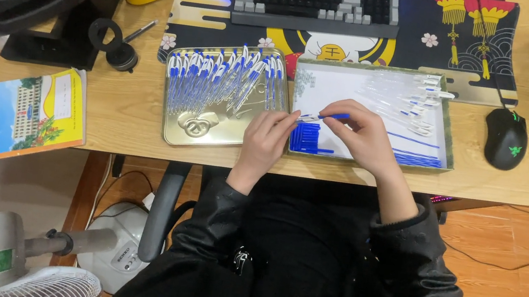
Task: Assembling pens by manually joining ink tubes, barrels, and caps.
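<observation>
Blue-capped pen (324,117) held between both hands over the white tray (442,117) — left hand (267,139) fingers pinched on its clear end, seemingly; right hand (363,133) fingers clamped on the cap — beside the metal tray (195,129) of pens.

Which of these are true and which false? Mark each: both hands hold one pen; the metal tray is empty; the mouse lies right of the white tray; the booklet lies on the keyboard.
1. Both hands, left hand and right hand, hold one pen. True.
2. The metal tray is empty. False: it holds rows of blue-and-white pens.
3. The mouse lies right of the white tray. True.
4. The booklet lies on the keyboard. False: it lies on the desk's left edge.
</observation>
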